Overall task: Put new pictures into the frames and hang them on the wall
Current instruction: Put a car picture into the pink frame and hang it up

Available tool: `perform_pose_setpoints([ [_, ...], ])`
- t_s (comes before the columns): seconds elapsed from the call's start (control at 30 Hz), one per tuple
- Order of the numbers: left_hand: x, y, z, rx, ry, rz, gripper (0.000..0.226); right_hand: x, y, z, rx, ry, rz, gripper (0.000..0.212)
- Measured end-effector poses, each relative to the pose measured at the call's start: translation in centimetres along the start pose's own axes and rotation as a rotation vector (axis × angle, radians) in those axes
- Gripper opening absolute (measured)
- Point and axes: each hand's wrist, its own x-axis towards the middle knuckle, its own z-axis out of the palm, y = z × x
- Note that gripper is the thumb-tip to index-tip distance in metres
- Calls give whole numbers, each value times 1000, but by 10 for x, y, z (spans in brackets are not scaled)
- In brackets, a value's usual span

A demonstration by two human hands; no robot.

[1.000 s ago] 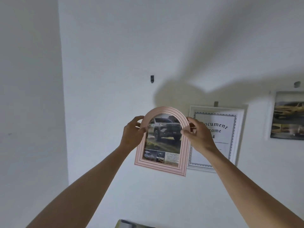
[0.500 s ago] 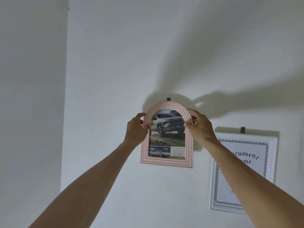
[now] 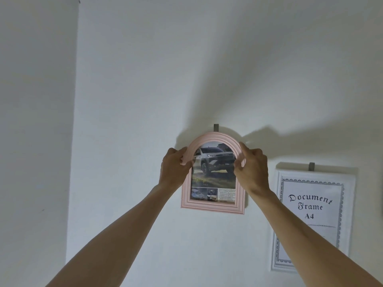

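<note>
A pink arched frame (image 3: pixel 213 207) with a picture of a grey pickup truck (image 3: pixel 215 160) is held upright against the white wall. Its top sits just below a small grey wall hook (image 3: pixel 216 127). My left hand (image 3: pixel 175 167) grips the arch's left side and my right hand (image 3: pixel 251 166) grips its right side. Whether the frame hangs on the hook is hidden behind the arch.
A white frame (image 3: pixel 313 220) reading "Document Frame A4" hangs on its own grey hook (image 3: pixel 311 166) to the right. A wall corner (image 3: pixel 74 141) runs vertically at the left. Bare wall lies above and left of the pink frame.
Both hands raised the pink frame up and left from in front of the white frame to the hook, straightening it from a tilt. The view shifted left.
</note>
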Motion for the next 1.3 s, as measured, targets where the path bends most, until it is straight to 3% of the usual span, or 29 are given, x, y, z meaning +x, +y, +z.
perform_pose_setpoints([
  [0.17, 3, 0, 1, 29, 14, -3, 41, -1, -2, -7, -160, -41, -38, 60],
  [0.63, -3, 3, 1, 9, 22, -34, 51, 1, 0, -14, -91, -66, -5, 38],
  [0.8, -10, 8, 0, 113, 86, -86, 59, -3, -2, -28, -74, -39, -48, 27],
  [1.03, -31, 49, 19, 68, 249, 103, 45, -8, 21, -68, -168, 82, -12, 47],
  [1.23, -61, 104, 71, -126, 130, 274, 32, -19, 76, -123, -178, 152, 122, 50],
  [1.3, -76, 118, 97, -128, 55, 259, 33, -26, 99, -142, -179, 170, 181, 50],
])
